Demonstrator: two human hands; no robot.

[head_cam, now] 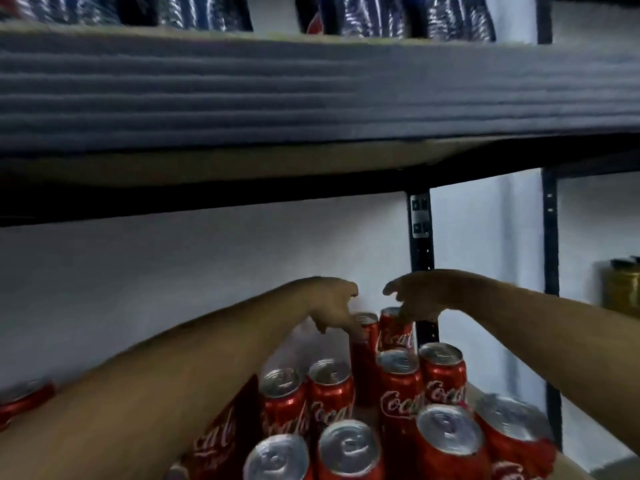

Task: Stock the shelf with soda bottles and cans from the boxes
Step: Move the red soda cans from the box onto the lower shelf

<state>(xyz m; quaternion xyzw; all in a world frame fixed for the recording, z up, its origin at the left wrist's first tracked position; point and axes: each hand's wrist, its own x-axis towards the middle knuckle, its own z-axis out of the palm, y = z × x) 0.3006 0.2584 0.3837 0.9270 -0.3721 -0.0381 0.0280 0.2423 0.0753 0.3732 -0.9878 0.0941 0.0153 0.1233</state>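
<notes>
While reaching in beneath the upper shelf beam (311,98) | left hand (332,304) atop upright rear Coca-Cola can (365,344), right hand (420,296) atop its upright neighbour can (396,336) | fingertips (355,325) touching both lids, clamped or not: cannot tell | cans directly below fingers

Yellowish container (621,289) at right, white wall (173,289) behind

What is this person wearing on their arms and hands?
Nothing that shows. The left forearm and right forearm are bare, with no sleeves in view. The left hand and right hand have no gloves. No watch, bracelet or ring shows, though the blur could hide a thin ring.
</notes>
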